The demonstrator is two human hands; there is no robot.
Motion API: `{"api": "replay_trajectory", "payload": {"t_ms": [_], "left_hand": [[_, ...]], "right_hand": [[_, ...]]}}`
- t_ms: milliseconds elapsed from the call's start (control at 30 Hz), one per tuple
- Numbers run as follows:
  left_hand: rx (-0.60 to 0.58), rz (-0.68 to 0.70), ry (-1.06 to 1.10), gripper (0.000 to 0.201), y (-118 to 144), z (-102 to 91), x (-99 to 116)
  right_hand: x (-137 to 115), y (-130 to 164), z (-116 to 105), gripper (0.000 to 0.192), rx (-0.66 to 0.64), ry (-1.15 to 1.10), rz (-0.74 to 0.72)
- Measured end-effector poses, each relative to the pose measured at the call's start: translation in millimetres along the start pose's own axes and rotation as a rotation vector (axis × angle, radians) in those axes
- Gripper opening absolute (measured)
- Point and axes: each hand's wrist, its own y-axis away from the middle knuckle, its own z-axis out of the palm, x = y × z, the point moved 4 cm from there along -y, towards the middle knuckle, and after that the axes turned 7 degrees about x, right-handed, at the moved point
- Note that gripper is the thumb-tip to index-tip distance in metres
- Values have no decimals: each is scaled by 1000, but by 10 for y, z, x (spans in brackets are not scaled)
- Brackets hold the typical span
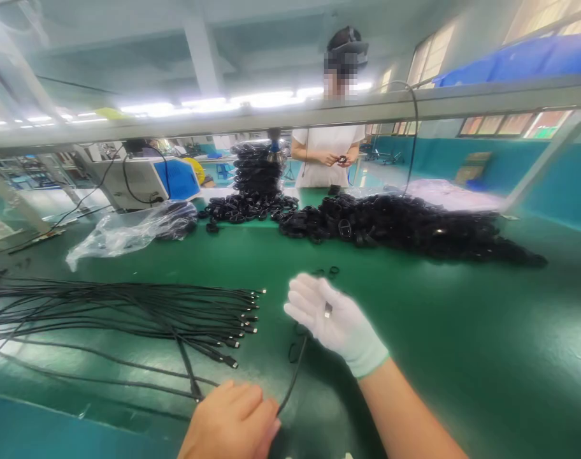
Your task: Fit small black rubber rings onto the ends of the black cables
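- We are pinching a black cable (pixel 294 373) with our bare left hand (pixel 230 421) over the green counter (pixel 438 331).
- Our gloved right hand (pixel 336 322) is gripping its metal plug end in its fingers (pixel 302 299) (no writing readable).

My right hand (pixel 336 322) wears a white knit cloth glove; my left hand (pixel 233 424) is bare. The cable (pixel 293 376) between them looks matt black plastic with a shiny metal plug (pixel 327 310), over a smooth, glossy green tabletop (pixel 438 331).

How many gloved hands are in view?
1: the person's right hand wears a white glove and holds a black cable. The left hand is bare. The co-worker's hands are too small to tell.
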Motion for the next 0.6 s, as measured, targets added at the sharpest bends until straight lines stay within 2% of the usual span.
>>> {"api": "replay_trajectory", "payload": {"t_ms": [100, 167, 267, 333, 467, 600], "left_hand": [[51, 22, 31, 23, -219, -253, -33], [25, -95, 50, 24, -446, -395, -216], [-81, -230, 184, 19, -749, -463, -498], [-114, -271, 328, 15, -876, -434, -604], [-106, -329, 499, 11, -969, -289, -689], [-151, -415, 611, 16, -888, 33, -752]], "right_hand": [[225, 6, 2, 31, -73, 118, 102], [414, 55, 38, 32, -207, 231, 204], [627, 161, 99, 41, -380, 285, 359], [684, 206, 126, 45, -413, 267, 403], [712, 237, 167, 48, -415, 275, 387], [661, 249, 259, 33, -416, 163, 369]]}}
